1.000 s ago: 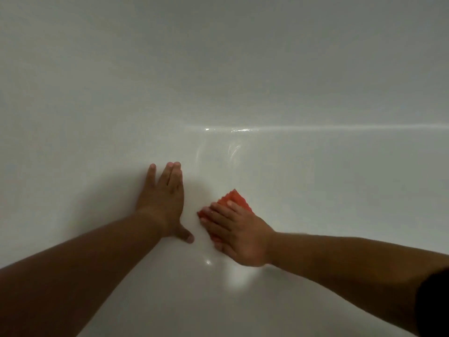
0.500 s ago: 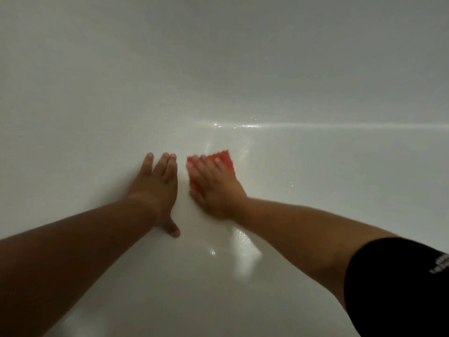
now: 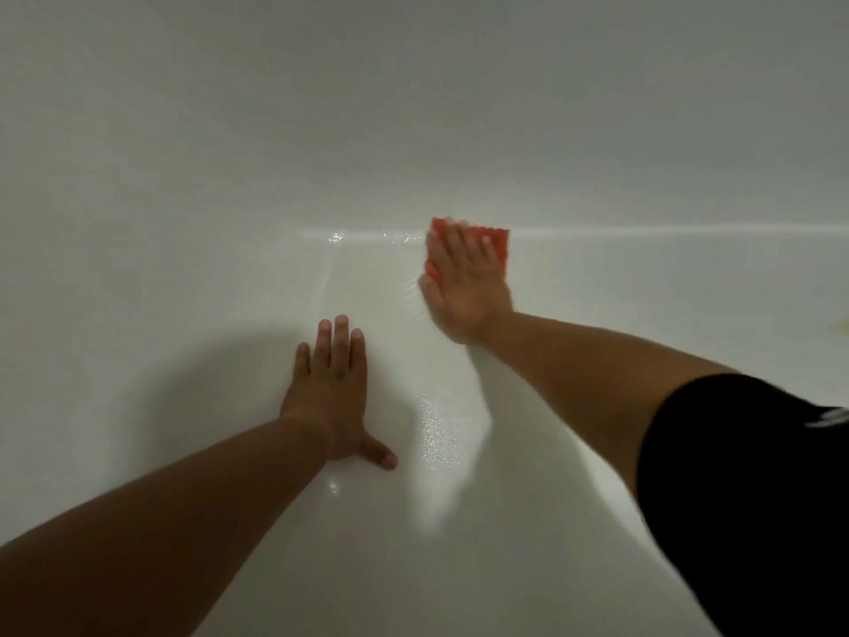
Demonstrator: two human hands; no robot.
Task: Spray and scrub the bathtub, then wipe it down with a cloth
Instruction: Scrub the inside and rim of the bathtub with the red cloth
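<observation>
The white bathtub (image 3: 183, 268) fills the whole view, its inner surface wet and glossy. My right hand (image 3: 464, 282) lies flat with straight fingers on a red-orange scrubbing sponge (image 3: 501, 245), pressing it against the tub where the bright curved line runs across. Most of the sponge is hidden under the hand; only its top and right edges show. My left hand (image 3: 333, 393) rests flat on the tub surface, fingers straight and thumb spread, below and left of the sponge.
A wet, glistening streak (image 3: 436, 434) runs down the tub between my two arms. A faint yellowish mark (image 3: 838, 326) sits at the far right edge. My black sleeve (image 3: 744, 498) fills the lower right corner.
My right hand has pushed the sponge away from me and to the right, up to the bright line. My left hand has stayed planted on the tub.
</observation>
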